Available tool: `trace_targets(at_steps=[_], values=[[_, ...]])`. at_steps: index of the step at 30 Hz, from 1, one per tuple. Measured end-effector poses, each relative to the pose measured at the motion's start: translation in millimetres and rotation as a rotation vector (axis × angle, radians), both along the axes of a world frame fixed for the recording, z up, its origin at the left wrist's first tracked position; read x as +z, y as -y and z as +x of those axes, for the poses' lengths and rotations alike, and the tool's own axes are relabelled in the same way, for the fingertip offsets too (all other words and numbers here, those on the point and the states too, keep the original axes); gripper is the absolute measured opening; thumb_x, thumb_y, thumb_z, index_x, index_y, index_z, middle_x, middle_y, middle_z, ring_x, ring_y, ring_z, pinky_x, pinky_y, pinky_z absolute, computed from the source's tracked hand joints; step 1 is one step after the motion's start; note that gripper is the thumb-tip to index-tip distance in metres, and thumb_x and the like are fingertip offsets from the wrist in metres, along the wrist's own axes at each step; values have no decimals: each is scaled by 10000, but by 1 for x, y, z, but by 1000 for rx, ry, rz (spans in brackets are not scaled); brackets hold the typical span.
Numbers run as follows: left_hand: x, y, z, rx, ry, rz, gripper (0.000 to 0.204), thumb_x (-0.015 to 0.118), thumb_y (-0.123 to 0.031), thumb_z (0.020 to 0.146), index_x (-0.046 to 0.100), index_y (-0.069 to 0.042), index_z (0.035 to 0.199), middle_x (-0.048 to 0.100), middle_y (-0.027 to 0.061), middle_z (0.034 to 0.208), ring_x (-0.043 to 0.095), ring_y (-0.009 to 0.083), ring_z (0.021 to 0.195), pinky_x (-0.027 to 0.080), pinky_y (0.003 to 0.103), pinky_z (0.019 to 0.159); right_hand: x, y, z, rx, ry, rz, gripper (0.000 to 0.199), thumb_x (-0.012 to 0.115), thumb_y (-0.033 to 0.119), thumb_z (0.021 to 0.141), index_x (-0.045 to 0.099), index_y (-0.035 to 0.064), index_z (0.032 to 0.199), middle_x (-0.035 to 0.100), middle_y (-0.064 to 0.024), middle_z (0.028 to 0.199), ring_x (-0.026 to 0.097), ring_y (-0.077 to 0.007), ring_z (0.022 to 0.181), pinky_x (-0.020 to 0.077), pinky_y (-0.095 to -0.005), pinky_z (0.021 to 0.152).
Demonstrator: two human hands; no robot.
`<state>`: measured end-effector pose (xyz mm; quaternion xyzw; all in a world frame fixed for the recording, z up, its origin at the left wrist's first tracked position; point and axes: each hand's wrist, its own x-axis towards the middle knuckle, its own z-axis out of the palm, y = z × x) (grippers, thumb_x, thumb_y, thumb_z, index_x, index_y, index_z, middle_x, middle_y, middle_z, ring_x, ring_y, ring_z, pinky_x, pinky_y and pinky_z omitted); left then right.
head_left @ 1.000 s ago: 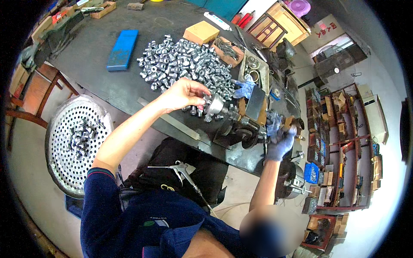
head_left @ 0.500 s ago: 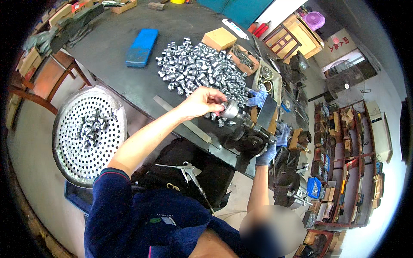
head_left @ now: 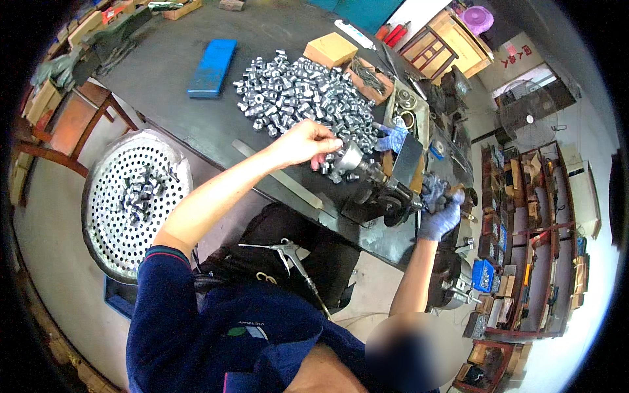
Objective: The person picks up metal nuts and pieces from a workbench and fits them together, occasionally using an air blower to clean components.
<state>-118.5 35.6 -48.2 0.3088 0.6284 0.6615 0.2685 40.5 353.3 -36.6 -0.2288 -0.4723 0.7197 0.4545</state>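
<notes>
A small silvery metal fitting is pinched in the bare left hand, fingers closed round it, at the mouth of a small dark bench machine; it appears to be held there so its end lines up with the machine's chuck. The pile of like metal fittings lies at 11 o'clock of that hand, just beside it, apparently kept within short reach for feeding. The right hand, in a blue glove, is wrapped closed on what seems to be the machine's lever at 4 o'clock of the fitting; the handle itself is mostly hidden by the glove. A perforated round metal tray holding a few fittings sits low at 8 o'clock, off the near edge of the dark workbench, seemingly placed where finished pieces can be dropped. A blue flat box and a cardboard box lie beyond the pile. Open bench surface is left at 10 o'clock; the 3 o'clock side is crowded by the machine and cluttered shelving.
</notes>
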Motion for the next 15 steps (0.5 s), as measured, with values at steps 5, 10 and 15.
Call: trace_targets(at_steps=[5,10,15], values=[[2,3,4,50,28,-50,386,556,-340,877,605,13,730,549,35,550,534,96,443,439,222,419,-4,47,59,69,-7,159,385,561,422,842,455,115,635,334,43,485,297,-47,378,222,-199,337],[4,5,5,82,27,-70,401,564,-353,870,596,4,690,541,33,536,528,98,430,424,221,401,-84,23,67,75,112,-140,318,602,411,805,539,100,815,427,62,538,358,-39,380,270,-189,312],[3,27,1,102,43,11,368,567,-302,874,595,15,690,532,31,533,523,105,419,421,230,397,-106,-18,5,84,152,31,389,563,348,860,565,18,1065,595,-61,964,557,-169,820,454,-292,698]])
